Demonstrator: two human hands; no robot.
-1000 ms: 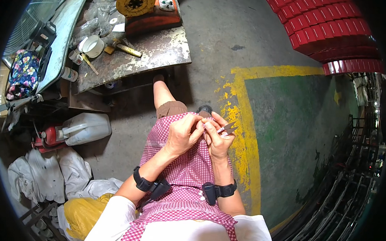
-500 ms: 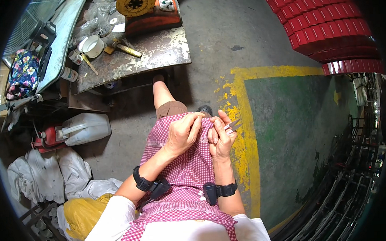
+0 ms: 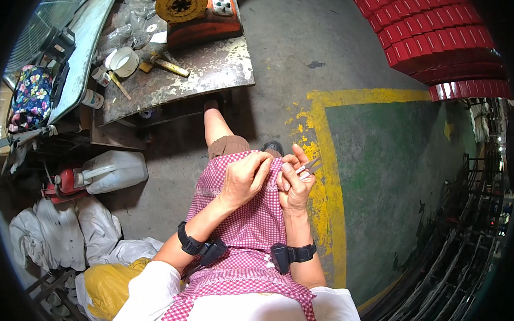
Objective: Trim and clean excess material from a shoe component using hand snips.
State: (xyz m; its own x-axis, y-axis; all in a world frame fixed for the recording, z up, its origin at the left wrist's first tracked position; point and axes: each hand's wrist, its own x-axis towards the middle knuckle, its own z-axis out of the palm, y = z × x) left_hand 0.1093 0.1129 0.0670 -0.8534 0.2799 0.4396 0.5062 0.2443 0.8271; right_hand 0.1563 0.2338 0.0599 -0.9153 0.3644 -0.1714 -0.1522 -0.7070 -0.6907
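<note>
Over the lap of the red-and-white checked apron (image 3: 242,217), my two hands are close together. My left hand (image 3: 243,175) is closed in a pinch, thumb against fingertips; whatever it holds is too small or hidden to make out. Just to its right, my right hand (image 3: 296,184) has its fingers curled around a small pair of scissors (image 3: 310,167). The scissor blades stick out to the right, slightly spread, away from my left hand. The handles are mostly covered by my fingers. A black strap with a small box circles each forearm.
A worn metal-topped table (image 3: 220,65) ahead carries an orange machine (image 3: 204,29), a white tub (image 3: 124,62) and a yellow-handled tool (image 3: 171,66). Left are a plastic jerrycan (image 3: 115,171) and sacks (image 3: 50,233). Red boxes (image 3: 428,33) are stacked far right, above dark racks (image 3: 441,256).
My hands stay almost in place; the fingers of the right hand shift slightly around the scissors. Nothing else visibly moves.
</note>
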